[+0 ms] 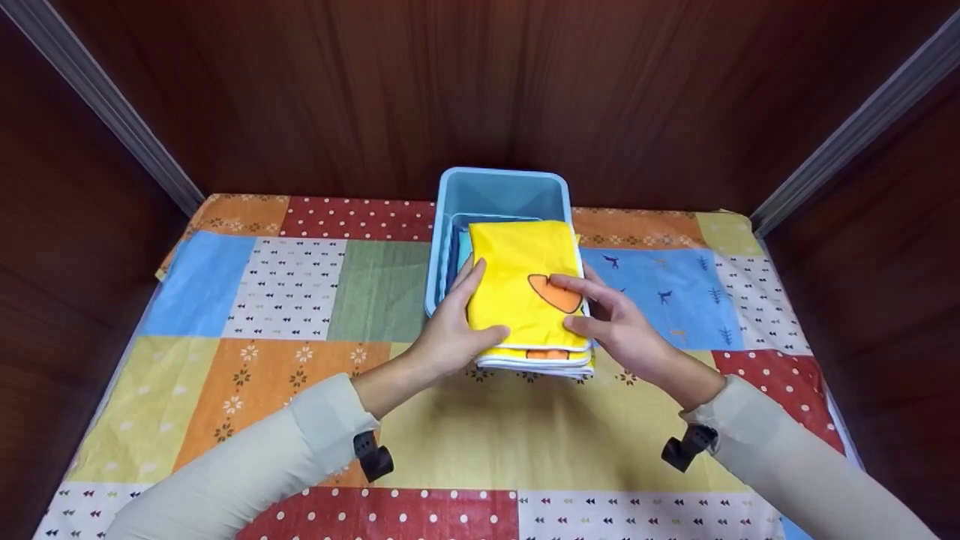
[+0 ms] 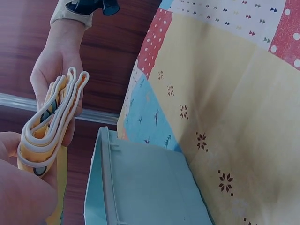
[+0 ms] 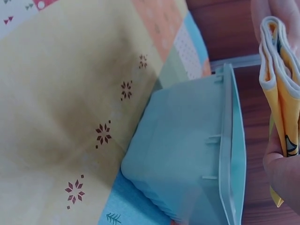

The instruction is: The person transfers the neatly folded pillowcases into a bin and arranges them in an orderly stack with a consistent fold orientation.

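Both hands hold a folded yellow cloth point(image 1: 517, 262) with white edging and an orange printed shape, raised over the near part of a light blue bin point(image 1: 504, 174). My left hand point(image 1: 452, 330) grips its left side, thumb on the top face. On the right edge, my right hand point(image 1: 622, 322) pinches it, with thumb and a finger on top. From the side, the left wrist view shows several layers of the cloth point(image 2: 51, 126) above the bin's rim level. In the right wrist view the bin point(image 3: 183, 136) stands upright below the cloth point(image 3: 281, 103).
Inside the bin, partly covered by the cloth, lies something blue point(image 1: 454, 251). A patchwork tablecloth point(image 1: 285, 405) covers the table. Dark wood-grain panels point(image 1: 360, 97) rise at the back and both sides, with grey metal strips point(image 1: 120, 112) at the corners.
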`<act>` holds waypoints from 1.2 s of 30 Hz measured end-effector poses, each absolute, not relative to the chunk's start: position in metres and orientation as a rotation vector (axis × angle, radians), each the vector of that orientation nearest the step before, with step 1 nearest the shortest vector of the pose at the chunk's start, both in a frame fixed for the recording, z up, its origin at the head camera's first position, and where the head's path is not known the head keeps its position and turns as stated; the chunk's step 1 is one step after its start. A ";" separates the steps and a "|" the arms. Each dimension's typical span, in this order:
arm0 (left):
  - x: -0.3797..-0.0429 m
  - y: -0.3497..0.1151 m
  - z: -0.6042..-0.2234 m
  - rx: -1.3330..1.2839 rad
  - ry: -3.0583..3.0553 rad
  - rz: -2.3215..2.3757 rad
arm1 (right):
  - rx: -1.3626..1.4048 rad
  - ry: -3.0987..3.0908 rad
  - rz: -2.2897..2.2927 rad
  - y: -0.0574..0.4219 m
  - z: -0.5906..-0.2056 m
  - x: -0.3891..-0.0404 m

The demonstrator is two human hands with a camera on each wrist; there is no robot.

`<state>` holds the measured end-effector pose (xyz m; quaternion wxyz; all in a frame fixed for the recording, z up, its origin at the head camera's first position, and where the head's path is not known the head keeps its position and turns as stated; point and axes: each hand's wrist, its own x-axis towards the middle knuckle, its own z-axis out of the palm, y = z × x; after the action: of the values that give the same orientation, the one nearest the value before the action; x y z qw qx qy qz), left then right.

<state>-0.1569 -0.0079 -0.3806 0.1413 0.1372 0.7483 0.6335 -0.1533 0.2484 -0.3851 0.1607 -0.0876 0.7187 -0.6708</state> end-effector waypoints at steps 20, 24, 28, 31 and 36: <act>-0.183 -0.009 -0.381 0.348 2.120 1.868 | -0.239 2.124 -1.850 0.244 -0.381 -0.174; -0.189 -0.010 -0.382 0.367 2.089 1.880 | -0.227 2.132 -1.859 0.243 -0.381 -0.177; -0.194 -0.009 -0.383 0.391 2.090 1.882 | -0.216 2.119 -1.879 0.243 -0.379 -0.181; -0.198 -0.008 -0.382 0.400 2.102 1.881 | -0.209 2.113 -1.885 0.243 -0.377 -0.186; -0.203 -0.008 -0.378 0.376 2.110 1.872 | -0.187 2.143 -1.854 0.242 -0.373 -0.193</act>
<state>-0.2028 -0.0079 -0.3781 0.1476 0.1308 0.7334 0.6506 -0.1929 0.2421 -0.3725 0.1503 -0.0649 0.7461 -0.6453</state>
